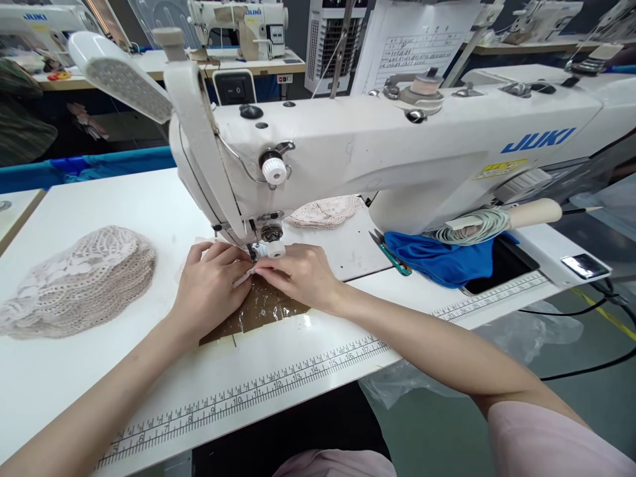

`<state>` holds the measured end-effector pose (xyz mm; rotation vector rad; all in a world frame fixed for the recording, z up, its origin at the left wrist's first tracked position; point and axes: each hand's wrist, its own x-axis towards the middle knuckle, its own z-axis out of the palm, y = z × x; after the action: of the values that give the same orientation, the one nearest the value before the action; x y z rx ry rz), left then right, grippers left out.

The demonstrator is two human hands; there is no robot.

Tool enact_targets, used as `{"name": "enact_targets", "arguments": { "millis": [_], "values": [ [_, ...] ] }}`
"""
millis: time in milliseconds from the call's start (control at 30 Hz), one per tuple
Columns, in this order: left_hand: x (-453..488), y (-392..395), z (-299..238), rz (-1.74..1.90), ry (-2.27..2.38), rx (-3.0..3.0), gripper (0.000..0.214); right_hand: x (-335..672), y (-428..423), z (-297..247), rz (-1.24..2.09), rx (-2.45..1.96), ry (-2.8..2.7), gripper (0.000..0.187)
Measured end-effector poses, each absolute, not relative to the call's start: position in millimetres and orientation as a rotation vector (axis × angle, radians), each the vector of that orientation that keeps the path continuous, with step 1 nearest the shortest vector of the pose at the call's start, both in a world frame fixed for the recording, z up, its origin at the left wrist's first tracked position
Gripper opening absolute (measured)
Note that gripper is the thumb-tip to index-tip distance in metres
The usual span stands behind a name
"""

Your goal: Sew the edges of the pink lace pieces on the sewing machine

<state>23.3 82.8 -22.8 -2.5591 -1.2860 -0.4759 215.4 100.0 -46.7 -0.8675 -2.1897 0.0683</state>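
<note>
A white JUKI sewing machine (397, 152) stands on the white table (74, 358). Both my hands rest under its needle area. My left hand (209, 285) lies curled on a small pale lace piece (243, 277), its fingers pressed together on it. My right hand (298, 271) pinches the same piece from the right, fingertips right in front of the presser foot (254, 250). A brown taped patch (263, 308) covers the table under my hands.
A pile of beige lace pieces (79, 278) lies at the left. More lace (325, 211) sits behind the machine arm. Blue cloth (440, 255), scissors (390, 255) and a cord-wrapped handle (497, 222) lie at the right. A ruler strip (258, 387) runs along the front edge.
</note>
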Motion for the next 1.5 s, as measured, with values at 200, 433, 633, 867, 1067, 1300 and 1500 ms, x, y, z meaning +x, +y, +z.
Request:
{"name": "enact_targets", "arguments": {
  "millis": [200, 433, 633, 867, 1067, 1300, 1500],
  "values": [
    [20.9, 55.9, -28.8, -0.443, -1.114, -2.487, 0.025, 218.7, 88.6, -51.9, -0.148, -0.667, -2.321, 0.022],
    [20.3, 47.9, -34.7, -0.472, -1.117, -2.503, 0.027, 220.1, 84.8, -52.3, -0.316, -0.588, -2.375, 0.019],
    [19.3, 48.4, -33.2, -0.457, -1.120, -2.499, 0.027, 220.2, 83.8, -50.4, -0.270, -0.588, -2.382, 0.018],
    [18.7, 49.4, -35.3, -0.464, -1.150, -2.505, 0.028, 220.6, 84.1, -51.8, -0.270, -0.596, -2.412, 0.018],
    [18.6, 52.2, -34.8, -0.458, -1.165, -2.502, 0.027, 220.5, 84.1, -51.0, -0.274, -0.604, -2.401, 0.018],
    [17.8, 54.6, -33.1, -0.430, -1.152, -2.472, 0.029, 220.0, 85.7, -52.1, -0.257, -0.632, -2.423, 0.019],
    [16.2, 59.4, -32.6, -0.423, -1.158, -2.460, 0.028, 218.5, 89.5, -55.0, -0.266, -0.642, -2.406, 0.019]
  ]
}}
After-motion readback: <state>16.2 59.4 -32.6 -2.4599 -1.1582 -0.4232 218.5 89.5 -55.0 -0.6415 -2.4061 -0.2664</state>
